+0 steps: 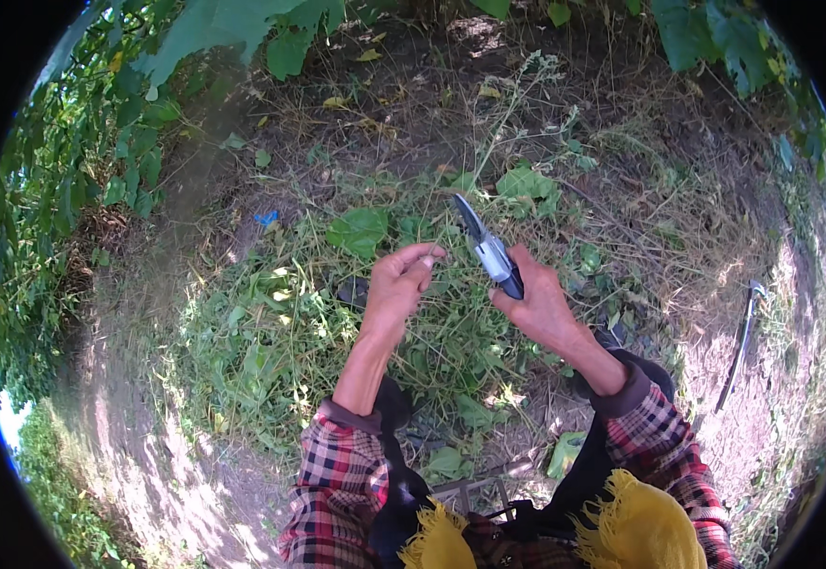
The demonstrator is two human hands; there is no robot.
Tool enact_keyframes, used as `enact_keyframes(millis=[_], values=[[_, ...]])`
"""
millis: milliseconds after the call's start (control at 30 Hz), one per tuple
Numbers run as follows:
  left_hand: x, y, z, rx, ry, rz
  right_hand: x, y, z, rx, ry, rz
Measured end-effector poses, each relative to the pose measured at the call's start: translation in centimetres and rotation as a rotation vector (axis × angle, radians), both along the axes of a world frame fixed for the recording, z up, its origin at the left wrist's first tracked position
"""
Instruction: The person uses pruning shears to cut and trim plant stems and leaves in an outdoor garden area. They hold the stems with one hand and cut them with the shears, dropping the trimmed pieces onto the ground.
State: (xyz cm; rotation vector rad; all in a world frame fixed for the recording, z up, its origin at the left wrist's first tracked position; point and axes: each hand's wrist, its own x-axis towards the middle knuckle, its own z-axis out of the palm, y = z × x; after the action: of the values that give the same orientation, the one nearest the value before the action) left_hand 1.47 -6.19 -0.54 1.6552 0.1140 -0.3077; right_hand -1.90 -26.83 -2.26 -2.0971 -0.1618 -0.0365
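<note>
My right hand (544, 305) is closed around the dark handles of a pair of pruning shears (491, 254). The blades of the shears point up and a little left, over the cut weeds. To their left, my left hand (396, 292) has its thumb and forefinger pinched together. Whatever is between those fingertips is too thin and small to make out. Beneath both hands lies a heap of green cut weeds (270, 337), with a broad green leaf (358, 231) just beyond my left hand.
At the right, a long dark-handled tool (739, 353) with a metal head lies on the soil. Leafy vines (138, 161) hang along the left and top. A small blue scrap (266, 218) lies among dry grass. A yellow fringed cloth (655, 526) hangs close in front of me.
</note>
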Motion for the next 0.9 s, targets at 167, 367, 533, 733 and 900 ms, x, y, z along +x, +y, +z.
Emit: enact_keyframes(millis=[167, 367, 533, 733, 900], values=[[0.5, 1.1, -0.6, 0.180, -0.315, 0.189, 0.6, -0.5, -0.1, 0.241, 0.040, -0.202], [0.7, 1.5, -0.7, 0.264, -0.298, 0.200, 1.2, -1.8, -0.2, 0.299, 0.072, -0.193], [0.4, 0.6, -0.8, 0.299, -0.345, 0.134, 1.3, -2.3, -0.2, 0.319, 0.064, -0.206], [0.2, 0.7, -1.4, 0.334, -0.386, 0.103, 1.6, -3.9, 0.2, 0.307, 0.050, -0.250], [-0.1, 1.0, -1.1, 0.373, -0.332, 0.083, 1.8, -5.7, 0.6, 0.308, 0.043, -0.281]])
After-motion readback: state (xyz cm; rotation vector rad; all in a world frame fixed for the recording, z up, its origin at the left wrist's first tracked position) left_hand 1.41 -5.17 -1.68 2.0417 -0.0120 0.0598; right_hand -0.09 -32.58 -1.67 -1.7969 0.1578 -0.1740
